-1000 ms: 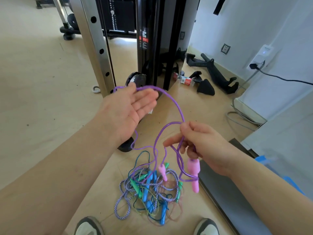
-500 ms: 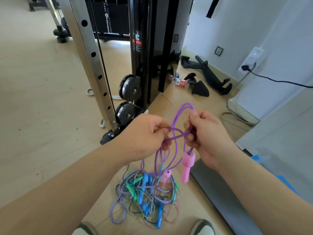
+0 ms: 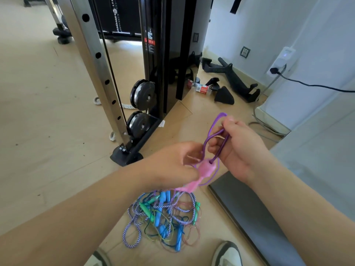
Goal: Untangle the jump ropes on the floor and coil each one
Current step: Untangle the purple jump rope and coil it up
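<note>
A purple jump rope with pink handles is held in the air between both hands. My right hand pinches several gathered purple loops at their top. My left hand grips the rope lower down, by the pink handles, which hang side by side. Below them on the wooden floor lies a tangled pile of ropes: a striped purple-white cord, a blue-handled rope, a green-handled rope and a thin clear one.
A cable machine's steel upright and black base with pulleys stand just ahead. A dark grey mat lies at the right. Black grips lie by the wall. My shoes flank the pile.
My left hand went from open and raised to closed on the rope by the handles. Both hands came together, and the purple rope is now gathered into short loops.
</note>
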A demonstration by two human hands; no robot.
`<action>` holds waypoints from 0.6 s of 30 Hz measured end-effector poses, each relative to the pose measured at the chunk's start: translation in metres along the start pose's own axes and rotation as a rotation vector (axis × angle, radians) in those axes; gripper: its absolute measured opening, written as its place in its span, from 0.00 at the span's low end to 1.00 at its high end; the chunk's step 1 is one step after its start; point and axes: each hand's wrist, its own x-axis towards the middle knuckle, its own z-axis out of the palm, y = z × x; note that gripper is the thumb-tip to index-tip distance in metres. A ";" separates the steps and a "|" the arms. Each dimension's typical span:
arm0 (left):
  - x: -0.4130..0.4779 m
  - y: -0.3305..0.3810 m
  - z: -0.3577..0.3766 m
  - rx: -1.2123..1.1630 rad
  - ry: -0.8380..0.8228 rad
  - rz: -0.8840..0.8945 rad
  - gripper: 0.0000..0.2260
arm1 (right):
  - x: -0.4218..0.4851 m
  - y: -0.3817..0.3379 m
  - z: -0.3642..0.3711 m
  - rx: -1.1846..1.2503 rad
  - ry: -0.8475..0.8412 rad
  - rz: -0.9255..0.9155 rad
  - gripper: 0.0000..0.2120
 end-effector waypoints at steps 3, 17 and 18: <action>0.002 -0.001 0.003 0.055 0.026 -0.050 0.12 | 0.002 -0.002 -0.004 0.082 -0.006 0.010 0.10; -0.007 0.046 -0.035 -1.101 0.478 0.121 0.08 | -0.015 0.019 -0.013 -0.455 -0.718 0.163 0.16; -0.006 0.049 -0.039 -1.168 0.503 0.130 0.08 | -0.017 0.022 -0.011 -0.504 -0.749 0.166 0.13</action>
